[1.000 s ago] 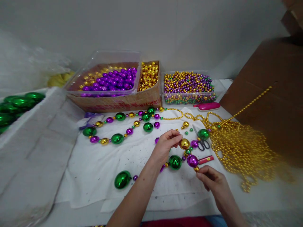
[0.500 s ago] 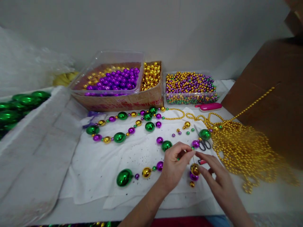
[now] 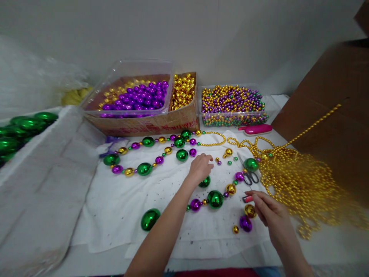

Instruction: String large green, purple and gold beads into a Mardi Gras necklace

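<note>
My left hand [image 3: 201,166] reaches over the white cloth [image 3: 121,207] with its fingers curled down. It rests just above a green bead [image 3: 205,182], and what its fingers hold is hidden. My right hand [image 3: 266,211] is pinched closed beside a gold bead [image 3: 250,210], a purple bead [image 3: 245,223] and a small gold bead [image 3: 235,229]. A small red item [image 3: 247,199] lies at its fingertips. Between the hands curves a short bead strand [image 3: 215,199] of green, purple and gold balls.
A longer bead necklace [image 3: 144,168] lies at the cloth's back. A large green ball [image 3: 150,219] sits in front. Behind are trays of purple and gold beads [image 3: 138,96] and mixed small beads [image 3: 230,104]. Scissors [image 3: 249,177], gold chains [image 3: 296,184] and a cardboard box [image 3: 331,107] are at right.
My left hand let go near the right hand and moved back and left onto the cloth. The strand now lies spread flat. My right hand dropped lower and to the right.
</note>
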### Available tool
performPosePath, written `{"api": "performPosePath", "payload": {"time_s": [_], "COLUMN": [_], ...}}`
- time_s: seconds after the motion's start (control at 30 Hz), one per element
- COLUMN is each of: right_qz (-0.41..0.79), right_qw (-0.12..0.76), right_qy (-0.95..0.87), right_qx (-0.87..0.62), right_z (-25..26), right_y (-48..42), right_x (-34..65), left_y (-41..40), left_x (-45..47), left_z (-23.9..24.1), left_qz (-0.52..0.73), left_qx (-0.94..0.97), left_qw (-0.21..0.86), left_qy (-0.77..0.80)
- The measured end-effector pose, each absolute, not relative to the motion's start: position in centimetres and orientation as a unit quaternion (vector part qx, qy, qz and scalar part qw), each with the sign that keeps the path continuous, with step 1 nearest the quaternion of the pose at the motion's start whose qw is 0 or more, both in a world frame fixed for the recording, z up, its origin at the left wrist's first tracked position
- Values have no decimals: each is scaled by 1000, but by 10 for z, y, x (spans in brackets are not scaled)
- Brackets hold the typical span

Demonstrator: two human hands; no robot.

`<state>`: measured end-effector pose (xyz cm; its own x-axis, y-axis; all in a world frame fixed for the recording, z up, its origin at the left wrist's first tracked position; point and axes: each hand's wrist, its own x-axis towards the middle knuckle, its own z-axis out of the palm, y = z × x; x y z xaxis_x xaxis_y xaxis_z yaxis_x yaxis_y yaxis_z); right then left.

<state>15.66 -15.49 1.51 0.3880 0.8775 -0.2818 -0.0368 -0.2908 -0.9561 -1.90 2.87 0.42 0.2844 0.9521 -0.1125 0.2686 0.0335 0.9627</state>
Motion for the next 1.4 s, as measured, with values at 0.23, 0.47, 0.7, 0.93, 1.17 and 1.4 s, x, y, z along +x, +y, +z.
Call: {"api": "performPosePath", "payload": {"time_s": [0.23, 0.47, 0.7, 0.93, 1.17, 1.4], "right_qz": [522, 521, 489, 483, 492, 482], "right_qw": [490, 433, 438, 439, 429, 431], "right_qy": [-304, -360, -361, -367, -373, -383], "right_qx": [-628, -641, -662, -663, -660, -660], "right_z": [8, 14, 28, 28, 26, 22], "right_y": [-158, -161, -168, -172, -171, -173], "right_x": [155, 138, 135, 134, 135, 136], "left_y": [41, 9, 2, 0, -2, -3], "left_x": [-9, -23, -26, -27, -27, -28], "left_z": [-8, 12, 20, 19, 21, 21], "left_qz": [314, 324, 348, 353, 353, 357], "left_qx": [576, 448, 381, 373, 373, 392], "left_qw": [583, 747, 791, 796, 791, 782], "left_qy": [479, 370, 328, 320, 332, 328]}}
